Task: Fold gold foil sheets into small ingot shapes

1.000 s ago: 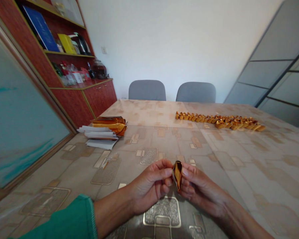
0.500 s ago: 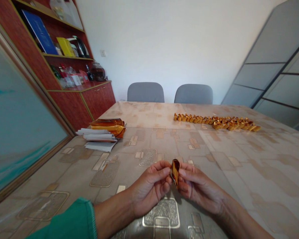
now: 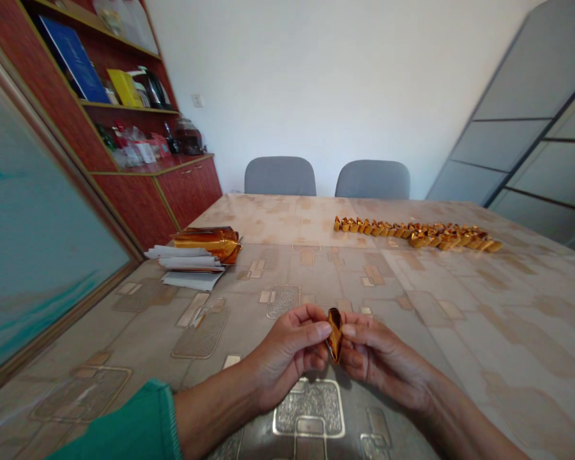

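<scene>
A small folded piece of shiny gold paper (image 3: 334, 337), pointed at its ends, is held upright just above the table. My left hand (image 3: 292, 354) pinches its left side between thumb and fingers. On its right side, my right hand (image 3: 381, 358) pinches it the same way. A stack of gold foil and white paper sheets (image 3: 206, 246) lies farther off to the left. Several similar folded gold pieces (image 3: 441, 236) stand in rows at the far right of the table.
The patterned tablecloth (image 3: 316, 271) covers the table. Two grey chairs (image 3: 280, 177) stand behind its far edge, against the white wall. A red-brown cabinet (image 3: 191, 182) with bottles and a kettle is at the left, and grey panelled doors (image 3: 498, 144) are at the right.
The folded gold paper has shifted slightly left and looks narrower between my fingers. My left thumb has moved a little further over it. Both hands keep their hold.
</scene>
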`<move>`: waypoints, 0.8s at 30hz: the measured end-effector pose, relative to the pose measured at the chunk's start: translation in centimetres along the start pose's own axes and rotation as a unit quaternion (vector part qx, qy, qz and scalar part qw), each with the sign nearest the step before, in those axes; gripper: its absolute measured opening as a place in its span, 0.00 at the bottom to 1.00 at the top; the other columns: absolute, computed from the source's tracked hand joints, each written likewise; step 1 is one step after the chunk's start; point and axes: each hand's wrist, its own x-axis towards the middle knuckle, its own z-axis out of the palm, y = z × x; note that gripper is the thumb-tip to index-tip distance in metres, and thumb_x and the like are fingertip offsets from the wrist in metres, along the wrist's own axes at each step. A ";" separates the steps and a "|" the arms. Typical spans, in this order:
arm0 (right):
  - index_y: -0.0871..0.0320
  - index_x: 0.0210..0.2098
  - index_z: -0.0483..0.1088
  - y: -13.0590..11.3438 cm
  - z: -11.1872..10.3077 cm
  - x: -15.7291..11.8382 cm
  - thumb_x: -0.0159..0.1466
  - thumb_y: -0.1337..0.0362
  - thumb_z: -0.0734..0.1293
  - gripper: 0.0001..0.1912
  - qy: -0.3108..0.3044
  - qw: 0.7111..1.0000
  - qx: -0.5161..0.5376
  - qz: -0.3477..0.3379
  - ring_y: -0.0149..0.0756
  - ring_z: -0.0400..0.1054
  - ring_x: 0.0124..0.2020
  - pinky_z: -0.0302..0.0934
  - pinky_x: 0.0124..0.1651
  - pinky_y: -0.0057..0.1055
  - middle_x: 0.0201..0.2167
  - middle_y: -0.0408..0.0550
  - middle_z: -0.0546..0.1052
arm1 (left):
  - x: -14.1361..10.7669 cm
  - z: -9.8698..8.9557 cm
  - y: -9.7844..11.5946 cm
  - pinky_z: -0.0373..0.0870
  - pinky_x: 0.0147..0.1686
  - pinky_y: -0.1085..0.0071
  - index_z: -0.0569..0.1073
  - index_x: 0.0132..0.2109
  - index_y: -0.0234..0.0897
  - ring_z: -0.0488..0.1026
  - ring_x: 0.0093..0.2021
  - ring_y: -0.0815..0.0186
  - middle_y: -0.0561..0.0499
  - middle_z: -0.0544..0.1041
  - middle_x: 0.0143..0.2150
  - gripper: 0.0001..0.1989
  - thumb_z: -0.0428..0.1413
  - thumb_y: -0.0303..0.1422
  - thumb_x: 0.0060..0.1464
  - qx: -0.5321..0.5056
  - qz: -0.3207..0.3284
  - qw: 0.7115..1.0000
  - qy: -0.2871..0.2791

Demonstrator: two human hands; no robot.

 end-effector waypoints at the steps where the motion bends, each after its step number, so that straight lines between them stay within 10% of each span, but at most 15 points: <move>1: 0.64 0.37 0.75 0.0 0.0 0.0 0.58 0.64 0.77 0.12 0.001 1.000 -0.003 0.002 0.21 0.56 0.20 0.55 0.24 0.20 0.23 0.39 0.68 | 0.0 0.1 0.0 0.70 0.21 0.82 0.73 0.37 0.31 0.70 0.21 0.76 0.52 0.76 0.26 0.19 0.73 0.33 0.43 0.019 0.004 1.000 0.003; 24: 0.62 0.34 0.74 0.0 0.4 0.1 0.55 0.63 0.79 0.13 0.015 0.999 0.014 0.039 0.21 0.56 0.22 0.51 0.25 0.20 0.23 0.37 0.67 | 0.1 1.0 -0.2 0.61 0.17 0.82 0.67 0.32 0.36 0.62 0.17 0.77 0.57 0.70 0.21 0.17 0.67 0.37 0.42 0.137 0.028 0.986 0.095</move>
